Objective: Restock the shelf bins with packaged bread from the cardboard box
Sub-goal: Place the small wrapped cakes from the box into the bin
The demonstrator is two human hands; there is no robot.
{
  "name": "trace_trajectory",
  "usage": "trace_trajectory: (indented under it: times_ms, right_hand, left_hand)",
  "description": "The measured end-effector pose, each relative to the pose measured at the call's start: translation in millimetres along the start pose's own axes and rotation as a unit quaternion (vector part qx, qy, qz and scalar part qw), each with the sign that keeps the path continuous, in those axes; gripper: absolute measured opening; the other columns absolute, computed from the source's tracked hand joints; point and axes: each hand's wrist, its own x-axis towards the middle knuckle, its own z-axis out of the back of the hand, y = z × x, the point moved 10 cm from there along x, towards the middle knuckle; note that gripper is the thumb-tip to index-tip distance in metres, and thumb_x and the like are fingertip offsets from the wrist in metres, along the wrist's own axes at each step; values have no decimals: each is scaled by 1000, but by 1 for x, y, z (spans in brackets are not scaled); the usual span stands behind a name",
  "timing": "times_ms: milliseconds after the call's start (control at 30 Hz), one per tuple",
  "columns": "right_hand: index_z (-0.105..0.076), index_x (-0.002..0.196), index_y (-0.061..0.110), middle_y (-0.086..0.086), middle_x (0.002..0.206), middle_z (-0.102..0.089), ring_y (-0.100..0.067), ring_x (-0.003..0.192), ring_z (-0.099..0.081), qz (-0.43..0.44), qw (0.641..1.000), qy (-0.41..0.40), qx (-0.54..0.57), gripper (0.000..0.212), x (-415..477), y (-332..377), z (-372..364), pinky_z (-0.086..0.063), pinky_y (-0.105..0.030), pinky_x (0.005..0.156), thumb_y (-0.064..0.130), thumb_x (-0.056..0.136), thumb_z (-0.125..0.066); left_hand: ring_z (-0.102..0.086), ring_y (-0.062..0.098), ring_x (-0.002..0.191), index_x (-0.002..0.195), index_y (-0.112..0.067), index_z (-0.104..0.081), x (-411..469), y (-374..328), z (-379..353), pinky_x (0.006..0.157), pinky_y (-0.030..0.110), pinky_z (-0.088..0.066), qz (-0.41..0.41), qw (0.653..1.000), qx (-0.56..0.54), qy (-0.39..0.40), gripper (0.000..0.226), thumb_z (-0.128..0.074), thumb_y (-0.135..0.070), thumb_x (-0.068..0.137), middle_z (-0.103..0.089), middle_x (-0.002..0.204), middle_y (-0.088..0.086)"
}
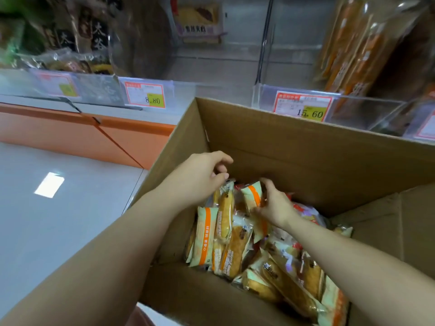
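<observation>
**You:** Reading left to right, where do things stand?

**Spotter:** The floor is on the left, then the 8.80 tag. Your left hand is curled over the top of an upright packet. I can't tell whether it's actually pinching it. Your right hand has its fingers wrapped round a striped packet. Both packets are still in the box, on top of the pile.

**You:** How do I lift them cleanly?

**Spotter:** I'd grip the body of each packet rather than just the seal, and keep it gentle, since the bread looks soft. Lift straight up so the packets alongside don't come with them.

**You:** Is anything in the way?

**Spotter:** The box's far wall stands between you and the bins, so get above it before you reach forward. The middle bin looks bare. The right bin, which has the 15.60 tag, already holds long loaves.
</observation>
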Motion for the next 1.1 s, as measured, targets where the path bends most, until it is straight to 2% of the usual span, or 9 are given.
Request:
trace_trajectory:
  times_ms: [167, 300, 400, 467, 667, 767, 900, 1000, 1100]
  right_hand:
    - [-40, 138, 18, -6, 122, -60, -20, 117, -55, 75, 996, 16, 55, 69, -20, 38, 55, -43, -24, 91, 14, 78, -73]
    - [-50, 122, 14, 5, 111, -63, -4, 104, -58, 102, 983, 97, 116, 51, -42, 64, 85, -44, -6, 81, 5, 78, -73]
    - [-49, 123, 10, 0, 115, -66, -11, 106, -62, 114, 967, 147, 175, 49, -60, 80, 97, -49, -25, 92, 2, 80, -71]
    - [-50, 125, 9, -3, 116, -65, -11, 108, -62, 132, 957, 153, 206, 48, -67, 91, 102, -50, -27, 94, 0, 81, -69]
    - [-58, 122, 10, -5, 114, -67, -15, 104, -65, 127, 944, 84, 293, 45, -56, 95, 100, -51, -26, 93, 2, 79, -71]
    - [-59, 121, 12, -1, 115, -63, -13, 104, -61, 81, 978, 68, 179, 46, -37, 60, 75, -48, -27, 96, 10, 78, -75]
    - [-61, 106, 23, -1, 105, -59, -26, 104, -61, 9, 988, 154, -4, 24, -23, 6, 3, -47, -30, 83, 21, 84, -69]
    - [-54, 125, 13, -8, 119, -60, -23, 104, -58, -16, 976, 199, -88, 38, -22, -9, -32, -43, -25, 77, 27, 91, -61]
    - [-48, 133, 14, -9, 129, -57, -24, 113, -56, -34, 975, 199, -88, 43, -17, -17, -52, -44, -25, 84, 26, 93, -56]
  left_hand:
    - [-56, 2, 84, 130, -26, -53, 3, -4, -5, 86, 25, -49, -1, 1000, -16, 24, 37, -57, -20, 93, -59, 105, -12]
    - [-52, -2, 96, 140, -35, -39, 0, -28, -6, 86, 15, -43, -58, 996, -54, 44, 57, -61, -18, 91, -48, 125, -13]
    - [-47, 2, 117, 139, -39, -38, 1, -46, -2, 94, 20, -46, -105, 988, -106, 47, 61, -66, -19, 88, -42, 131, -17]
    - [-49, 5, 120, 132, -36, -46, 4, -51, -2, 99, 30, -47, -116, 976, -175, 56, 54, -67, -16, 86, -49, 131, -14]
    - [-63, 11, 100, 106, -32, -54, 8, -34, 18, 94, 40, -50, -97, 960, -261, -30, 37, -70, -10, 83, -62, 106, -7]
    - [-60, 10, 96, 102, -36, -48, 10, -22, 28, 89, 37, -51, -75, 975, -186, -99, 38, -72, -15, 81, -59, 105, -6]
    - [-54, 10, 102, 115, -32, -48, 13, -14, 28, 87, 23, -45, -50, 985, -117, -115, 42, -71, -19, 82, -53, 114, -4]
    - [-51, 8, 103, 123, -29, -50, 14, -10, 26, 86, 20, -43, -41, 989, -80, -114, 47, -71, -23, 82, -50, 117, -6]
    - [-50, 7, 103, 125, -31, -49, 13, -6, 25, 88, 19, -43, -36, 991, -62, -109, 48, -71, -26, 82, -49, 117, -8]
